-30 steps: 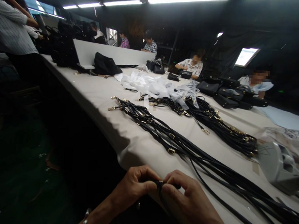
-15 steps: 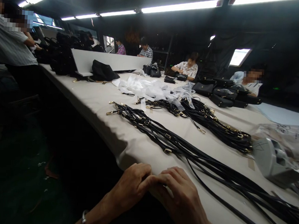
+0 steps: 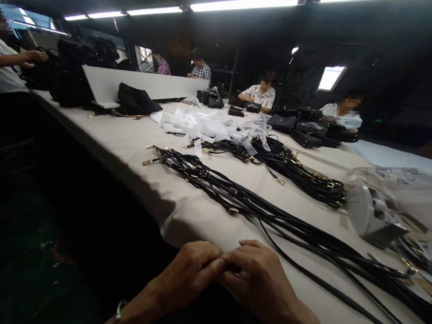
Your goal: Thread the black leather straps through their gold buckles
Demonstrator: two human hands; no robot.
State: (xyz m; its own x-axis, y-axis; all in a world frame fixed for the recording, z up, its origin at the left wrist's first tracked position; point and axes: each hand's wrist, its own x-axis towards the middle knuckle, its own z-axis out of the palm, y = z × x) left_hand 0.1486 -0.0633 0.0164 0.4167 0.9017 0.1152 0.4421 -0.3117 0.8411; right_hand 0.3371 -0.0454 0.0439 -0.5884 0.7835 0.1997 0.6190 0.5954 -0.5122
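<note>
Two hands meet at 6 o'clock, at table (image 3: 190,219) edge. Left hand (image 3: 189,274), right hand (image 3: 262,286) curled, fingertips pinching black strap end (image 3: 235,270). Strap end, exposed one second ago, now nearly covered: pinch tighter. Strap bundle (image 3: 271,219) at 1 o'clock.

One head-worn view looks forward and down (hands (image 3: 226,276) close) along the table (image 3: 136,141).
</note>
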